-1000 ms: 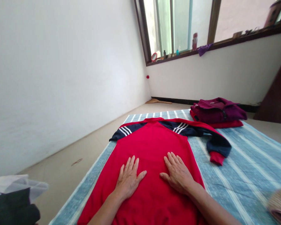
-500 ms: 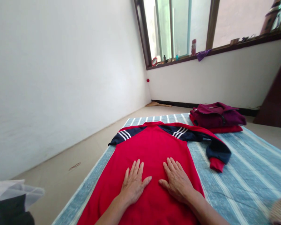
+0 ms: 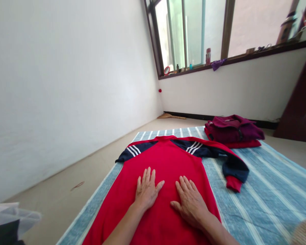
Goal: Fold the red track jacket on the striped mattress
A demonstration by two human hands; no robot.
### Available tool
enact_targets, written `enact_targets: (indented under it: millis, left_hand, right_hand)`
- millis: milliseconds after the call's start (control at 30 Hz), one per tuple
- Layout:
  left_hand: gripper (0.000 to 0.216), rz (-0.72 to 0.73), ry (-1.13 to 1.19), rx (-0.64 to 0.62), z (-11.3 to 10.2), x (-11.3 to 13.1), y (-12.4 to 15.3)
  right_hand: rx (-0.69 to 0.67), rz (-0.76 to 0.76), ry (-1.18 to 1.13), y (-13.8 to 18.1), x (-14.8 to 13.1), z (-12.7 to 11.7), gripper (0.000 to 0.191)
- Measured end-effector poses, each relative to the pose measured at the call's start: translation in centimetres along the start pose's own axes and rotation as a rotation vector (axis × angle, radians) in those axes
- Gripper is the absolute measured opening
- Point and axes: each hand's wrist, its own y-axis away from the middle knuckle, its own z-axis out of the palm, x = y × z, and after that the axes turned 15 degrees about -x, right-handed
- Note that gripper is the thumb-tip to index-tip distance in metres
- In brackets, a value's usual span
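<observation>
A red jacket (image 3: 165, 163) with navy shoulders and white stripes lies spread out, its collar at the far end. My left hand (image 3: 147, 190) rests flat on the left-middle of the red cloth, fingers apart. Flat on the right half lies my right hand (image 3: 190, 201), its thumb out to the left. Neither hand grips the fabric. The jacket's right sleeve (image 3: 234, 166) reaches out and bends toward me, ending in a red cuff. Most of the left sleeve is out of sight past the bed's edge or beneath the jacket.
Blue striped cloth (image 3: 267, 190) covers the surface under the jacket. Folded maroon and red clothes (image 3: 233, 131) are stacked at the far right. A beige fuzzy item (image 3: 304, 233) shows at lower right. White wall (image 3: 66, 85) runs along the left. Bottles and a mirror (image 3: 166, 70) line the windowsill.
My left hand has slid slightly farther up the jacket, while my right hand sits a little nearer to me. The view has tilted slightly, shifting the background.
</observation>
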Motion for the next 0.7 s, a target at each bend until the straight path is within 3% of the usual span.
enact_targets:
  millis: [200, 700]
  left_hand:
    - [0.08, -0.084, 0.049, -0.046, 1.2, -0.9, -2.0]
    - [0.08, -0.084, 0.049, -0.005, 1.6, -0.8, -1.7]
  right_hand:
    - [-0.006, -0.006, -0.013, -0.3, 0.2, 0.3, 0.074]
    - [-0.003, 0.008, -0.002, -0.3, 0.3, 0.7, 0.073]
